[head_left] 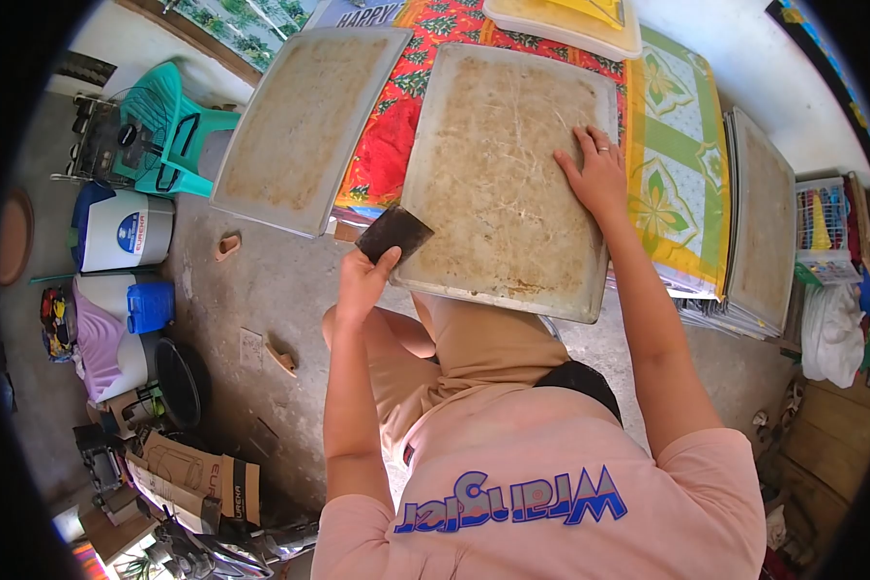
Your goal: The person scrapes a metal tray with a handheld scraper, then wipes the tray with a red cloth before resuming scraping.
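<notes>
Pinched in my left hand is a dark, flat, rectangular piece, like a scraper blade. It is at the near left corner of a large, stained metal baking tray. My right hand lies with fingers spread on the tray's right side. The tray rests on the table, its near edge reaching over my lap. A red cloth lies just left of it. Further left is a second stained tray, tilted in view and partly over the table's edge.
A patterned tablecloth covers the table, with a pale plastic container at the far side. More trays are stacked at the right. A green chair, a washing machine and cardboard boxes stand to the left.
</notes>
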